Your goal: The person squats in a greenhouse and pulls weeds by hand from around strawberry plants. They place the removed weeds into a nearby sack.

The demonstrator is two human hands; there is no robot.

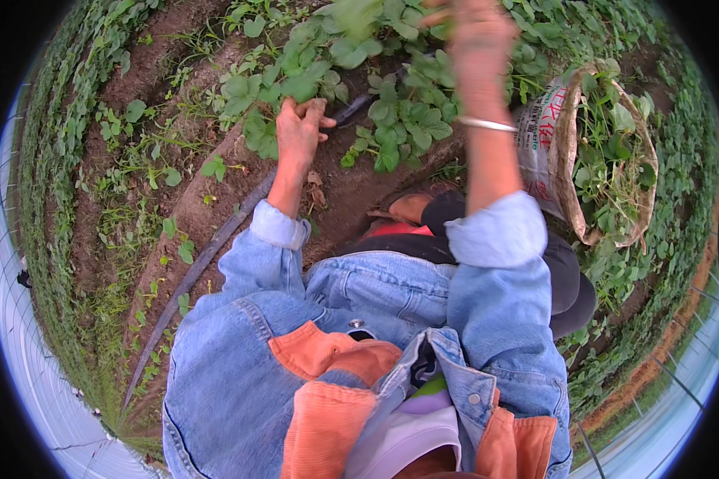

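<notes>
My left hand [301, 129] is at the edge of the low leafy plants [302, 78], its fingers bent among the stems beside a black irrigation hose [350, 111]. Whether it grips a stem cannot be told. My right hand [482, 27], blurred by motion, is above the foliage at the top of the view, past a silver bangle [488, 124] on the wrist. A blurred green leaf shows to its left; what the fingers hold is unclear. Toothed-leaf plants [410, 123] grow between my hands, over brown soil.
A white woven sack [542, 146] with a rolled rim and printed writing stands open at the right, full of pulled greenery [611, 161]. The hose [203, 254] runs down the soil ridge at the left. Rows of plants [66, 179] and greenhouse film [30, 359] lie beyond.
</notes>
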